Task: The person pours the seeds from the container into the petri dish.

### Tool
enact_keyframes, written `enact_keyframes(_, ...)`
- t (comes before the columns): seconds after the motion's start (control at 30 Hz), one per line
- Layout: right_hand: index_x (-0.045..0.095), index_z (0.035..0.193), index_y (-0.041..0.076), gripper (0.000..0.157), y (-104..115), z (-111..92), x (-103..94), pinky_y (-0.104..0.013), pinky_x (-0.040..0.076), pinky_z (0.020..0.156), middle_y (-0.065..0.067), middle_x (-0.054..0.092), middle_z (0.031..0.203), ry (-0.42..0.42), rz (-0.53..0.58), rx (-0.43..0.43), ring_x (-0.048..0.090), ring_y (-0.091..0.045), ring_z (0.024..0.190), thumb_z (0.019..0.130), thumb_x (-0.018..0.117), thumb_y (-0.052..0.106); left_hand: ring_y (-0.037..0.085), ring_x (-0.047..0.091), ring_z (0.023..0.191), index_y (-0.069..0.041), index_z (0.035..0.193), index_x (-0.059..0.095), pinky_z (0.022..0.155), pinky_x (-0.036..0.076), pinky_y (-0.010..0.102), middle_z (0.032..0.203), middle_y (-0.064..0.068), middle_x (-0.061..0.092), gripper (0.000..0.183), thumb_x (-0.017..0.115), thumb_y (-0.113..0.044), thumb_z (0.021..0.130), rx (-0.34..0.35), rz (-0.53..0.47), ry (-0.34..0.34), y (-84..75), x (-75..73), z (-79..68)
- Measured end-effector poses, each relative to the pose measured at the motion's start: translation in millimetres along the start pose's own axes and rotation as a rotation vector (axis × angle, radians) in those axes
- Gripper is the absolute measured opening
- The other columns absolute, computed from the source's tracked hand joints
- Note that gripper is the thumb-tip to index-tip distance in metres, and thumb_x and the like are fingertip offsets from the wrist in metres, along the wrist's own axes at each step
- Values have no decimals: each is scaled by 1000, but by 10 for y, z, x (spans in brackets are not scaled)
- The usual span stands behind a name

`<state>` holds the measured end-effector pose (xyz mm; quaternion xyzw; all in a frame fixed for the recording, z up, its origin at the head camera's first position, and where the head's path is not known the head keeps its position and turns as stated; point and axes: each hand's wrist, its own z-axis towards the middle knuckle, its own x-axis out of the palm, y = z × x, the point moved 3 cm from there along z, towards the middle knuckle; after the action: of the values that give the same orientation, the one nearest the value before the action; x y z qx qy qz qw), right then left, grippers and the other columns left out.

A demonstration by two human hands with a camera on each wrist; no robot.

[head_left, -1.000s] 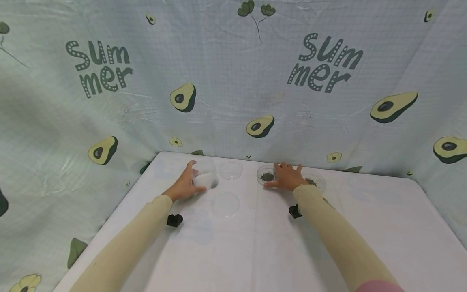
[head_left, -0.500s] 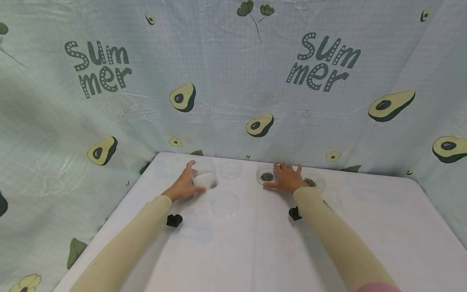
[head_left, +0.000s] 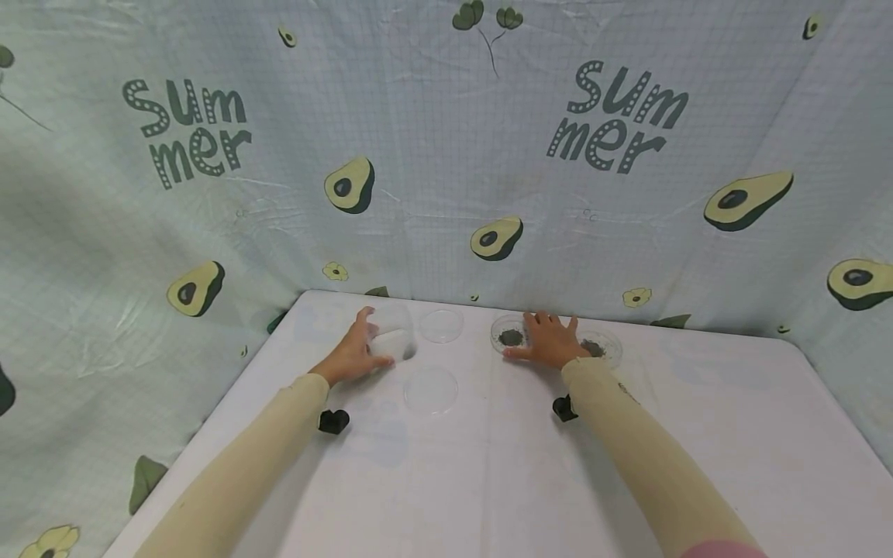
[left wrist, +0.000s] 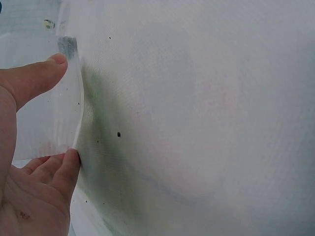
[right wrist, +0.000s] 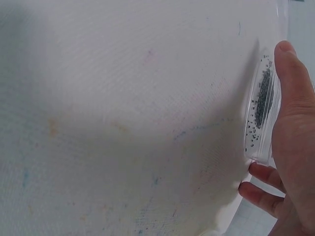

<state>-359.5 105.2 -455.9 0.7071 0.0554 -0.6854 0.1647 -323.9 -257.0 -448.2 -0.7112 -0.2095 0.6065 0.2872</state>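
While the left hand (head_left: pixel 354 353) grips the container (head_left: pixel 392 346) between thumb and fingers, the right hand (head_left: pixel 551 341) holds the dish (head_left: pixel 512 339) likewise, thumb at its near edge.

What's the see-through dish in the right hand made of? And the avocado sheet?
The see-through dish looks like clear, shiny plastic, or maybe glass: the dark bits show through its side. The avocado sheet seems to be thin cloth, or soft plastic, with a slight sheen, because it wrinkles and catches the light.
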Motion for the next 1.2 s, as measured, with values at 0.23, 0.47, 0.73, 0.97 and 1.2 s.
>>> enact_keyframes(0.23, 32, 149, 3, 102, 9, -10, -16, -78, 12, 106, -23, 39, 149, 10, 14, 6, 33, -43, 140, 78, 65, 67, 40, 44, 131, -14, 153, -2, 110, 35, 56, 152, 25, 32, 107, 77, -25, 83, 3, 3, -3, 14, 1, -2)
enact_keyframes(0.47, 32, 149, 4, 101, 57, -23, -89, -79, 11, 105, -23, 38, 150, 21, 30, 22, 33, -43, 140, 78, 66, 67, 41, 42, 134, -16, 153, -3, 110, 34, 58, 153, 24, 30, 108, 78, -26, 82, -26, 0, -4, 23, 3, 6)
enact_keyframes(0.73, 32, 149, 4, 100, 165, 10, -188, -77, 9, 107, -22, 39, 149, 27, 18, 16, 36, -45, 138, 79, 63, 69, 41, 42, 133, -15, 153, -4, 110, 35, 57, 153, 25, 30, 108, 78, -25, 82, -30, 1, -2, 13, -5, 10)
enact_keyframes(0.97, 32, 150, 5, 98, 349, 46, -290, -76, 7, 109, -21, 37, 151, 34, 21, -7, 34, -42, 140, 80, 65, 65, 42, 41, 135, -15, 153, -5, 110, 34, 57, 154, 26, 28, 108, 77, -24, 83, -21, -21, 9, 11, -29, 2)
enact_keyframes(1.2, 33, 149, 6, 98, 450, 131, -274, -76, 7, 109, -19, 37, 151, 35, -3, -27, 34, -41, 140, 79, 65, 67, 42, 43, 133, -13, 153, -4, 110, 35, 56, 152, 26, 30, 108, 77, -25, 83, 5, -30, 11, 25, -18, 41)
